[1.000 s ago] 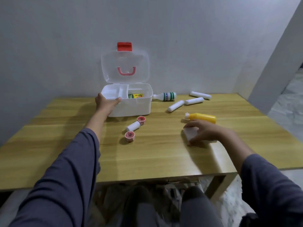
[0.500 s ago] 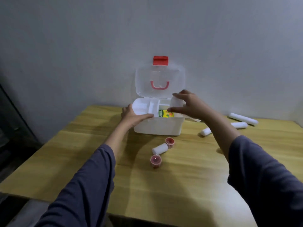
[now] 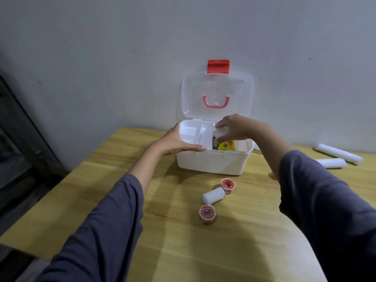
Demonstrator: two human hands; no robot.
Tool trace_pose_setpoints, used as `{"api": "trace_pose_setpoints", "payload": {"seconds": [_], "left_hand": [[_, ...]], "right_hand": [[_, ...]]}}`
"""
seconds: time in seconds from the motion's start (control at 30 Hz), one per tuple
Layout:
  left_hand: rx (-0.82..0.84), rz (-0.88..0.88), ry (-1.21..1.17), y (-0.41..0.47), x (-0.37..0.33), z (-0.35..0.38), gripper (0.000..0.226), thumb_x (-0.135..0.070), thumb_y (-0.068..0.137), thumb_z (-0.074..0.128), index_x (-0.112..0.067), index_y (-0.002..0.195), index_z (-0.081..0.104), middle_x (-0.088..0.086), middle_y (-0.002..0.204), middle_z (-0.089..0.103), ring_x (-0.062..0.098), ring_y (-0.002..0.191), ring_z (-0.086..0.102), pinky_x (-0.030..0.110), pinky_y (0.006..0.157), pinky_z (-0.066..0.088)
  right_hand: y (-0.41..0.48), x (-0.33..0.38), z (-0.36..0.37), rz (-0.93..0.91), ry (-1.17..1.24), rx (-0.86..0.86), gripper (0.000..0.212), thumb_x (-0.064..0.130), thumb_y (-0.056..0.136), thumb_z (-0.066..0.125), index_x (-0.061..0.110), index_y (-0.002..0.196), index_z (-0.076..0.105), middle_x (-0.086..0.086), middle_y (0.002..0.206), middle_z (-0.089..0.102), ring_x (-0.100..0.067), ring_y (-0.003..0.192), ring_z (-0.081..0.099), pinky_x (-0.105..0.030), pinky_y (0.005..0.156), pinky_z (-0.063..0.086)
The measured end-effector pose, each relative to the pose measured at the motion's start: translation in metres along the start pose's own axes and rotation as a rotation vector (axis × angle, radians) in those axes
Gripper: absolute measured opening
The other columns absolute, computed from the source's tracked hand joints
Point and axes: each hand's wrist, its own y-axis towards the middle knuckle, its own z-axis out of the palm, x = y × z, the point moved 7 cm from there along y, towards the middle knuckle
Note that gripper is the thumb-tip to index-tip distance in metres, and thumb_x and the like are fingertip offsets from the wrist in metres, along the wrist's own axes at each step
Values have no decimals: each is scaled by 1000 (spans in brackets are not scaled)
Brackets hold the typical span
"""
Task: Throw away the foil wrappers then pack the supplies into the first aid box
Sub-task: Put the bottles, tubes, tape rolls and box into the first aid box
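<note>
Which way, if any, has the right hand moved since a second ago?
Yes: the right hand went left from the table beside the box to over it, holding a white pack.

A first aid box (image 3: 211,163) of smooth, opaque white plastic, gripped at its corner by the left hand (image 3: 177,142), stands on a wood-grain surface (image 3: 183,251) with a faint sheen. Its lid (image 3: 217,86) is clear, glossy plastic, with a red plastic latch (image 3: 218,66) and a pink plastic handle (image 3: 215,107). The right hand (image 3: 238,127) pinches a smooth white pack (image 3: 221,131) above a glossy printed packet (image 3: 226,145). The sleeves (image 3: 114,220) are matt dark cloth. The wall (image 3: 101,58) is matt, lightly marked paint.
</note>
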Motion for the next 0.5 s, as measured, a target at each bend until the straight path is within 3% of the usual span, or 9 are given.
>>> {"api": "trace_pose_setpoints", "payload": {"seconds": [0.13, 0.17, 0.3, 0.5], "left_hand": [[-5, -3, -42, 0, 2, 1, 127, -78, 36, 92, -39, 146, 45, -14, 145, 58, 13, 136, 56, 43, 114, 49], [-5, -2, -49, 0, 3, 1, 127, -78, 36, 92, -39, 146, 45, -14, 145, 58, 13, 136, 56, 42, 113, 50], [-11, 10, -70, 1, 5, 2, 125, -78, 36, 92, -40, 145, 46, -14, 143, 59, 13, 135, 57, 43, 113, 50], [-12, 63, -130, 1, 2, 4, 124, -76, 33, 94, -37, 143, 50, -14, 139, 64, 11, 131, 61, 42, 113, 50]], "right_hand": [[-1, 8, 7, -46, -44, -29, 51, 46, 65, 76, 17, 103, 61, 6, 88, 53, -21, 90, 49, -29, 62, 41], [-1, 10, 7, -55, -33, -37, 47, 45, 65, 76, 18, 99, 60, 6, 89, 56, -21, 92, 51, -29, 64, 44], [-7, 2, 0, -25, 15, -2, 72, 39, 65, 79, 17, 128, 51, -1, 124, 59, -22, 113, 54, -39, 94, 47], [-18, -18, -5, 43, -60, 28, 69, 34, 67, 78, 19, 129, 50, -5, 128, 55, -24, 116, 50, -42, 97, 46]]}}
